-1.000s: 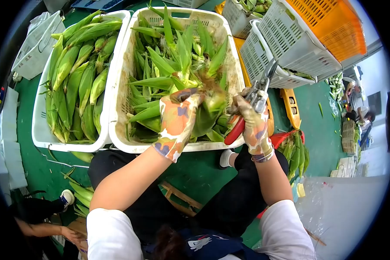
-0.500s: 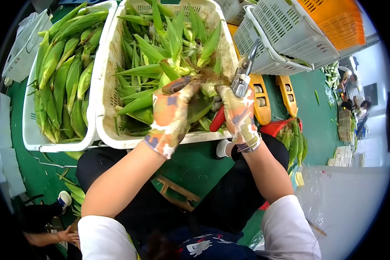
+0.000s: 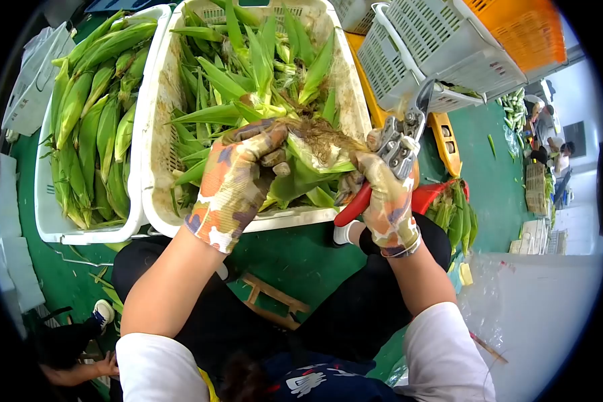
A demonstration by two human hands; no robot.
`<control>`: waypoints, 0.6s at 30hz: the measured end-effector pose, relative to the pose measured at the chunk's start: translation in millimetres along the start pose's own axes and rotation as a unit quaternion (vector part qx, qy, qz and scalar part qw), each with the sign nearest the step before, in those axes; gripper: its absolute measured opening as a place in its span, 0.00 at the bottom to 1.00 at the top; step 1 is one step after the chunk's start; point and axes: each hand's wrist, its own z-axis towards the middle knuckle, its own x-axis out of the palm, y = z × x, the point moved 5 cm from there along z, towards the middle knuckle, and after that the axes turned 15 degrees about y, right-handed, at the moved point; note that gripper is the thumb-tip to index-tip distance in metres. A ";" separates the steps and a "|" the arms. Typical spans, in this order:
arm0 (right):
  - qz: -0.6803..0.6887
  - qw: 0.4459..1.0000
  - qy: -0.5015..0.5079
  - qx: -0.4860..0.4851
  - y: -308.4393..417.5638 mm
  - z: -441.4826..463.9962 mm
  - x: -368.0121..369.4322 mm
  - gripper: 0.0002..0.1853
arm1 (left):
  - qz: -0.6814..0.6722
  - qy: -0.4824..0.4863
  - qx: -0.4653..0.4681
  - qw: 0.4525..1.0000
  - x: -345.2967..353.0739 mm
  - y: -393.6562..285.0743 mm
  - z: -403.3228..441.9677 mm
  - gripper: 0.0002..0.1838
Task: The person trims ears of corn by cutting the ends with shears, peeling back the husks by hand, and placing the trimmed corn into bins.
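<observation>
So the corn ear (image 3: pixel 315 151) is hanging between the two gloves, over the front right part of the middle crate (image 3: pixel 281 220), with its ragged, brown silky end facing up. The left hand (image 3: pixel 248 161) is gripping it from the left side, fingers curling in, thumb pressing below. The right hand (image 3: pixel 378 184) is closing around a pair of clippers (image 3: pixel 402 144), red handle sticking out toward the crate's front edge, metal end pointing up and away. Those right fingers are also sitting right up against the ear's right edge; I can't tell if they're actually pinching it.

Containers: the middle crate is holding a messy heap of green husks (image 3: pixel 248 74), leaves poking up all over, piled right to the back edge. Just beside its left edge, a second white crate (image 3: pixel 90 236) is carrying whole corn (image 3: pixel 87 120) in the husk, some tips leaning over its back left corner. Off past the middle crate's right edge, pale crates (image 3: pixel 442 47) are stacking up next to an orange one (image 3: pixel 522 30), and a red tub (image 3: pixel 430 194) is holding more green corn (image 3: pixel 455 218).
</observation>
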 end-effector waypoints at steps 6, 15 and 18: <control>-0.028 0.997 0.064 0.044 5.0 -2.3 4.2 0.10 | 0.114 0.040 0.031 0.992 6.3 -6.5 -0.6 0.10; 0.069 0.986 0.120 0.089 3.1 0.3 18.3 0.09 | 0.360 0.025 0.084 0.929 1.4 -27.2 5.5 0.18; 0.149 0.978 0.116 0.090 1.9 0.1 17.9 0.10 | 0.366 0.112 0.138 0.914 7.6 -33.6 5.5 0.25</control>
